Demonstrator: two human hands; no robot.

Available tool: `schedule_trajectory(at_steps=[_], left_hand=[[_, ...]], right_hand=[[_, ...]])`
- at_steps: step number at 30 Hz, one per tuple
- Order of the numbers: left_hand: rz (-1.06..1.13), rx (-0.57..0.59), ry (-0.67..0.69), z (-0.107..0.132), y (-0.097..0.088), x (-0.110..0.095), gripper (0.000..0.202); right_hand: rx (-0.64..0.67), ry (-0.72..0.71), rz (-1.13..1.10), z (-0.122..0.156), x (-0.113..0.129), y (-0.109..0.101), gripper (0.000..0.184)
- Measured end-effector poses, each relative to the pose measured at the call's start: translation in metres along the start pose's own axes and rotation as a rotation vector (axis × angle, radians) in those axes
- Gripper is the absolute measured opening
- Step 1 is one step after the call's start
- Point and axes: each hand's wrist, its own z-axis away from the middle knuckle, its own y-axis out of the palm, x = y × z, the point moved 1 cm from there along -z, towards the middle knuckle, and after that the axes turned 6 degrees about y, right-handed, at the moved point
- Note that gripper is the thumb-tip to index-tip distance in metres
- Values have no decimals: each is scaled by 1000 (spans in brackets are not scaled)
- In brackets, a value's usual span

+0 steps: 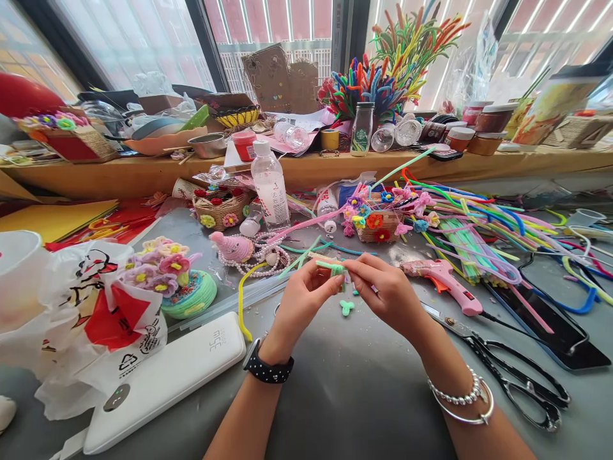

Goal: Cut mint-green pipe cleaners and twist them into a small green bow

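Observation:
My left hand (309, 291) is closed around a mint-green pipe cleaner (329, 264), its coils showing between thumb and fingers. Fingertips of my right hand (383, 291) pinch at the same piece from the other side; the exact grip is partly hidden. A thin beige stick (318, 256) shows just behind the fingers, and whether it is held I cannot tell. On the grey table below lies a small green three-lobed shape (347, 308). To the right are a pink glue gun (443, 281) and black-handled scissors (507, 370).
A white power bank (167, 383) and a plastic bag (105, 319) take up the left side. Pipe cleaners (479, 223) pile up at the right over a black tablet-like slab (550, 326). A bottle (269, 185) and flower basket (378, 223) stand behind my hands.

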Motion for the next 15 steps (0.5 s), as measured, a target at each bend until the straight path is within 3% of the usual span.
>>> schedule_trajectory(at_steps=[15], left_hand=[[-153, -30, 48, 0, -1, 6, 15]], right_hand=[[-12, 12, 2, 0, 3, 0, 28]])
